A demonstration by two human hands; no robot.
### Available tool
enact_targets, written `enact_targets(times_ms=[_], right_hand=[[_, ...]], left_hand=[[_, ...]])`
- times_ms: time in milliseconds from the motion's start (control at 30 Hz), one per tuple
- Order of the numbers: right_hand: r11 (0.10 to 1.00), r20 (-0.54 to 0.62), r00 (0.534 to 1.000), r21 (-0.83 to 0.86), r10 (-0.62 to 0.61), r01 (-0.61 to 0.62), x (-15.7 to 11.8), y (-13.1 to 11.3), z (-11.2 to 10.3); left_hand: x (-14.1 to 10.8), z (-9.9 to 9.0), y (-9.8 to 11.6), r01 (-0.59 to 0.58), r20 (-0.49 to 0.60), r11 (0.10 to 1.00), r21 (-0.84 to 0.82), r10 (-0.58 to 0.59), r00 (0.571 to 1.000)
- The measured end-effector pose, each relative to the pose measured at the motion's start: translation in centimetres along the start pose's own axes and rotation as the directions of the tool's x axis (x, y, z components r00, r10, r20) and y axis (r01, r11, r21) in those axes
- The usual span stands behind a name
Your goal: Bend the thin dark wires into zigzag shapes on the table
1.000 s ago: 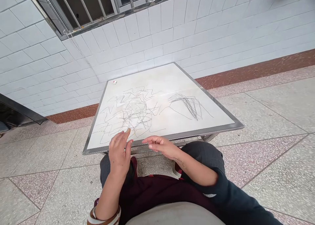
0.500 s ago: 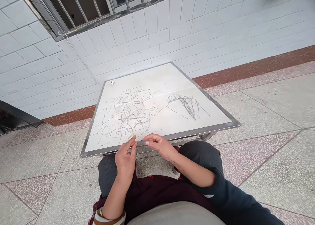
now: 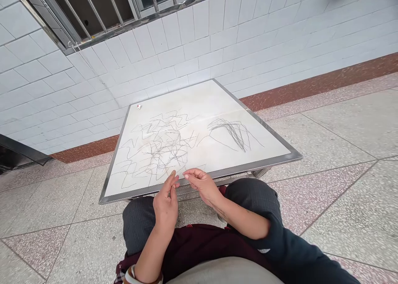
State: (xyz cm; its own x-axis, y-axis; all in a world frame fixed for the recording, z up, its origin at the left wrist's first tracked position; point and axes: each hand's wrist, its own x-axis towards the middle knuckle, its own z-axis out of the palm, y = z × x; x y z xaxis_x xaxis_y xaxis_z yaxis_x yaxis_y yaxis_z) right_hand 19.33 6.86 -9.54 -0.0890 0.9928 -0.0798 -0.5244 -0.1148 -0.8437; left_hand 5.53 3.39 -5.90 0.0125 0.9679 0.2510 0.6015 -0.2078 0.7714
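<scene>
My left hand point(image 3: 166, 199) is above the near edge of a white table point(image 3: 192, 95), with thumb and fingers closed together at the tips. Just to its right, my right hand point(image 3: 203, 184) is closed in a pinch, its fingertips pointing left. The two hands are slightly apart, and whatever thin thing they may hold is too fine to make out. Beyond them on the left half lies a loose tangle of thin, dark, crooked strands point(image 3: 168, 145). A tighter bunch of smoother, curved strands point(image 3: 234, 134) is on the right half.
A small white and red item point(image 3: 139, 107) lies at the table's far left corner. Grey metal trim point(image 3: 264, 163) borders the tabletop. Behind stands a white tiled wall point(image 3: 174, 47) with a barred window point(image 3: 102, 6). My knees point(image 3: 253, 197) are at the near edge.
My left hand has shifted a little right and turned, with its fingers now more bunched. My right hand has barely moved. The strands on the table look unchanged; the view has shifted slightly.
</scene>
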Motion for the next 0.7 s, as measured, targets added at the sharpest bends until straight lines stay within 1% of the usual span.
enact_targets(times_ms=[133,300,467,600,700], right_hand=[[1.000,-0.027,1.000,-0.005,-0.004,0.004,0.0,0.5,0.1],[0.999,-0.037,0.999,0.024,-0.038,0.038,-0.2,1.2,0.2],[0.999,-0.035,0.998,-0.010,-0.044,0.044,-0.4,1.0,0.3],[0.999,-0.043,0.998,-0.025,-0.039,0.038,-0.2,0.9,0.4],[0.999,-0.047,0.998,-0.028,-0.037,0.036,-0.2,1.0,0.3]], left_hand=[[-0.1,0.2,-0.2,-0.020,0.032,1.000,0.001,0.020,0.999],[-0.1,0.2,-0.1,0.000,0.039,1.000,0.030,-0.002,0.999],[0.2,-0.2,0.1,-0.011,0.047,0.998,0.065,0.008,0.999],[0.3,0.0,0.3,-0.024,0.042,0.996,0.080,0.020,0.999],[0.4,0.0,0.2,-0.010,0.049,0.997,0.076,0.007,0.999]])
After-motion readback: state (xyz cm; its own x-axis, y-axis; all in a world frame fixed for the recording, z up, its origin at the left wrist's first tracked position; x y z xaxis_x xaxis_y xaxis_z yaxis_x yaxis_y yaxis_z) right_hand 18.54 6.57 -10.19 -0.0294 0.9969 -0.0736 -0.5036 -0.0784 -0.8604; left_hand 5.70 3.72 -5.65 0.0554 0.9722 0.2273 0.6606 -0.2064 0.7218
